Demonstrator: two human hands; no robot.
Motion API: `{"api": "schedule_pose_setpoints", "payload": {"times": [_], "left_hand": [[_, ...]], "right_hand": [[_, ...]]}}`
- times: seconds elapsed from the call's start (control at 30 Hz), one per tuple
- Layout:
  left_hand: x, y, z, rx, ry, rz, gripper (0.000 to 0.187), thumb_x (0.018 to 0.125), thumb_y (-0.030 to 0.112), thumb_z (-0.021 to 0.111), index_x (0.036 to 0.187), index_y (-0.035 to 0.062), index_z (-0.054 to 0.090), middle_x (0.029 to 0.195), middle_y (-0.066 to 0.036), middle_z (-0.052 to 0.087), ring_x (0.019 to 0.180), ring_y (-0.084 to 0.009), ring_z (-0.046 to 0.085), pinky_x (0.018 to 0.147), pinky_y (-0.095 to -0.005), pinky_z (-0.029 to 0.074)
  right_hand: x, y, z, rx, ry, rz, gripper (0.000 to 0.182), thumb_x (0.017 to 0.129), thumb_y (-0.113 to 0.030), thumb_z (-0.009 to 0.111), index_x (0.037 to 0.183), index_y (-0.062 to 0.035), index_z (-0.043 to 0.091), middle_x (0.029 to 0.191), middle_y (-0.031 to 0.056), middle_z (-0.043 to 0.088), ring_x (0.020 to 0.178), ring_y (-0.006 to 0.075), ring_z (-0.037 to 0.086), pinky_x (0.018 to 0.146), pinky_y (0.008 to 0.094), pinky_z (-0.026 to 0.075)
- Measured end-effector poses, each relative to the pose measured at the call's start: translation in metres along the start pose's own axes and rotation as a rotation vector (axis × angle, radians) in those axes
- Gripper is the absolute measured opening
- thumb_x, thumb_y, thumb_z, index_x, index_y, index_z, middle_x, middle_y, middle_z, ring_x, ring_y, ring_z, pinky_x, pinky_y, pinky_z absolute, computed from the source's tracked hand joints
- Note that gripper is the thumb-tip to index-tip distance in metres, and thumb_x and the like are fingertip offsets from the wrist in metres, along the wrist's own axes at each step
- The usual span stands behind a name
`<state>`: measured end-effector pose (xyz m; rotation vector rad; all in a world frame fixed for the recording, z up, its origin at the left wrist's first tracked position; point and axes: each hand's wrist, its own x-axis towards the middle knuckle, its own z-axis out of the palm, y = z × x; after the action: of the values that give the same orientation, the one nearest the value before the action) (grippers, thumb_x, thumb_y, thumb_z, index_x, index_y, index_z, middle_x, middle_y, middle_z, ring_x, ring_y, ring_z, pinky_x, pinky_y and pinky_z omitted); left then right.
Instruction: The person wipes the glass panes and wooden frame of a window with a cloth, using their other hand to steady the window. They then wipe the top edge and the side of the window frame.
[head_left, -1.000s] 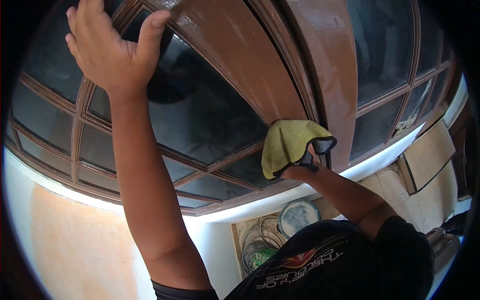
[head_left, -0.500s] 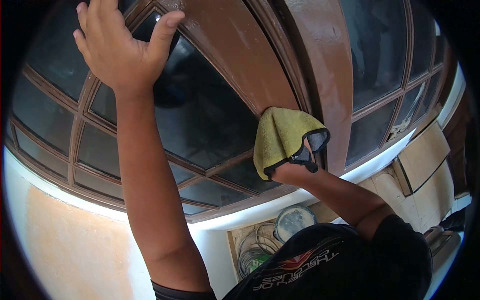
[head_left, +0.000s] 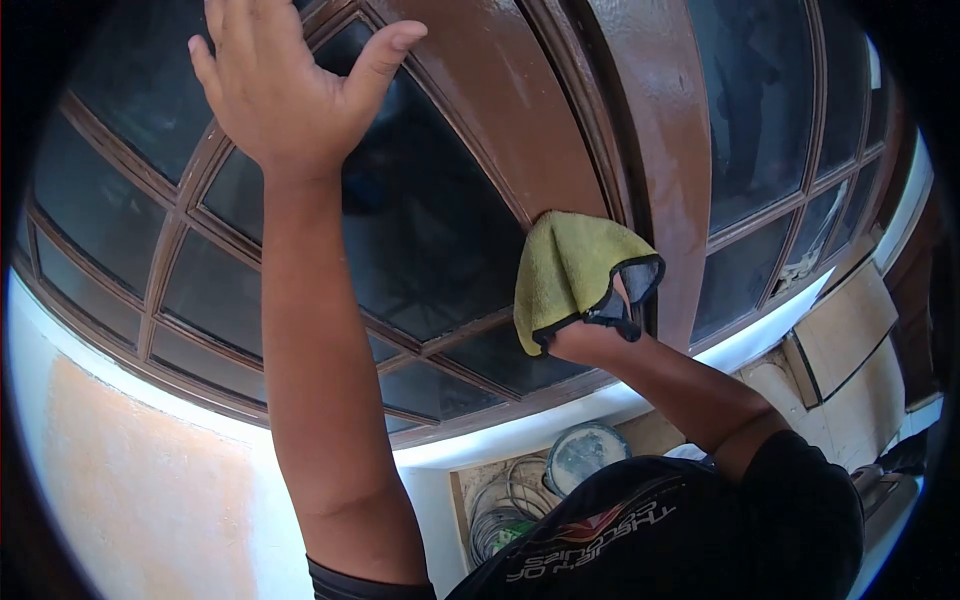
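Observation:
A yellow microfibre cloth (head_left: 572,262) with black edging and a grey underside is draped over my right hand (head_left: 582,343). The cloth lies against the brown wooden frame (head_left: 510,110), at the lower corner of a dark glass pane (head_left: 440,210). Most of that hand is hidden under the fabric; the wrist and a bit of skin show at the cloth's open edge. My left hand (head_left: 285,90) is raised at the upper left, back towards me, fingers stretched and thumb spread to the right. It overlaps the frame and glass in this view, and nothing is in it.
Smaller panes (head_left: 215,285) with wooden bars run along the left and bottom. A white ledge (head_left: 500,435) lies beneath them. Below are a round bucket lid (head_left: 588,460), coiled wire (head_left: 500,510) and, at the right, a flattened cardboard-like sheet (head_left: 850,330).
The view has shifted slightly, with the window frame sitting further right. My left hand has moved a little to the right. The cloth stays at nearly the same spot on the wood.

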<state>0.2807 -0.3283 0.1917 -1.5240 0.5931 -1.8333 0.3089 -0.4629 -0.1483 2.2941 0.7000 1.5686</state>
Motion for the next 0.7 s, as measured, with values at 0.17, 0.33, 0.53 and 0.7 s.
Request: {"api": "schedule_pose_setpoints", "payload": {"times": [0.17, 0.33, 0.53, 0.7], "left_hand": [[0.0, 0.001, 0.007, -0.168, 0.115, -0.047, 0.094, 0.086, 0.077, 0.042, 0.141, 0.0002, 0.045, 0.143, -0.019, 0.048, 0.137, -0.044, 0.039, 0.111, -0.0572, 0.024], [0.0, 0.0, 0.003, -0.235, 0.145, -0.038, 0.086, 0.092, 0.07, 0.04, 0.14, -0.0014, 0.046, 0.143, -0.021, 0.048, 0.136, -0.0439, 0.039, 0.111, -0.0549, 0.026], [0.0, -0.002, 0.001, -0.246, 0.142, -0.037, 0.076, 0.097, 0.061, 0.04, 0.139, -0.0023, 0.047, 0.141, -0.023, 0.049, 0.135, -0.0439, 0.041, 0.111, -0.0526, 0.029], [-0.001, -0.002, 0.001, -0.227, 0.13, -0.05, 0.074, 0.098, 0.059, 0.039, 0.138, -0.0019, 0.048, 0.14, -0.023, 0.05, 0.134, -0.0438, 0.042, 0.11, -0.0528, 0.029]], "right_hand": [[0.05, 0.058, -0.056, 0.925, 0.22, 0.155, 0.064, 0.077, -0.035, 0.065, 0.134, -0.0085, 0.055, 0.144, 0.018, 0.047, 0.135, 0.0404, 0.042, 0.113, 0.0562, 0.028], [0.116, 0.095, -0.076, 0.923, 0.51, 0.221, 0.049, 0.078, -0.026, 0.066, 0.123, -0.0046, 0.063, 0.131, 0.0194, 0.057, 0.122, 0.0394, 0.053, 0.106, 0.0535, 0.036], [0.144, 0.106, -0.076, 0.923, 0.571, 0.199, 0.045, 0.079, -0.025, 0.066, 0.119, -0.0029, 0.065, 0.126, 0.0199, 0.06, 0.116, 0.0396, 0.056, 0.101, 0.0507, 0.04], [0.147, 0.107, -0.073, 0.833, 0.652, 0.207, 0.046, 0.079, -0.025, 0.067, 0.119, -0.0026, 0.064, 0.126, 0.0208, 0.059, 0.115, 0.0401, 0.056, 0.1, 0.051, 0.041]]}}
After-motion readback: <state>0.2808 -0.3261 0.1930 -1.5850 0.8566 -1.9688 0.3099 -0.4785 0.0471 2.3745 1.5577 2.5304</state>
